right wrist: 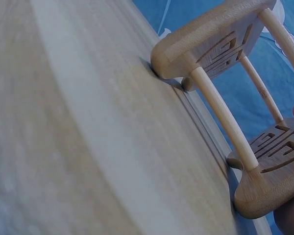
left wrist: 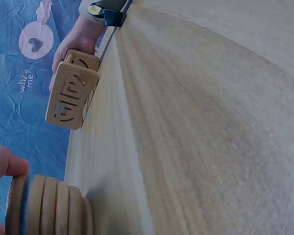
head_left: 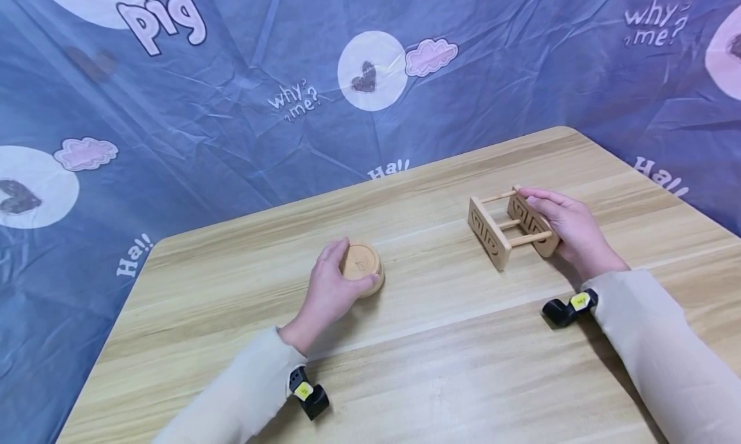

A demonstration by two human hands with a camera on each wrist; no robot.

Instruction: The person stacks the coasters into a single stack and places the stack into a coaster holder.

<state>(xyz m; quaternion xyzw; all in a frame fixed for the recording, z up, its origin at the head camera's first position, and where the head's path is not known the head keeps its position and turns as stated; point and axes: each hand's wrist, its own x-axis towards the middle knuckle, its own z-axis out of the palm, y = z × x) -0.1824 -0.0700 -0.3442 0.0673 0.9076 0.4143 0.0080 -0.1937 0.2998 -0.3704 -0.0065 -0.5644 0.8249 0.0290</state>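
Observation:
Round wooden coasters [left wrist: 49, 205] stand stacked on the table. My left hand [head_left: 331, 278] pinches the top coaster [head_left: 361, 261] at its edge, with fingers on the far side and thumb on the near side. In the left wrist view a thin blue gap shows between that coaster and the stack below. To the right, a wooden coaster rack [head_left: 489, 235] has two carved end plates joined by round dowels [right wrist: 225, 117]. My right hand [head_left: 570, 228] grips the rack's right end plate [right wrist: 279, 166]; most of that hand is out of the right wrist view.
Both things are on a light wood-grain table [head_left: 417, 367] with rounded far corners. Behind it hangs a blue printed cloth [head_left: 231, 129]. A black wrist camera [head_left: 309, 396] is strapped at the left sleeve, and another camera [head_left: 570, 309] at the right sleeve.

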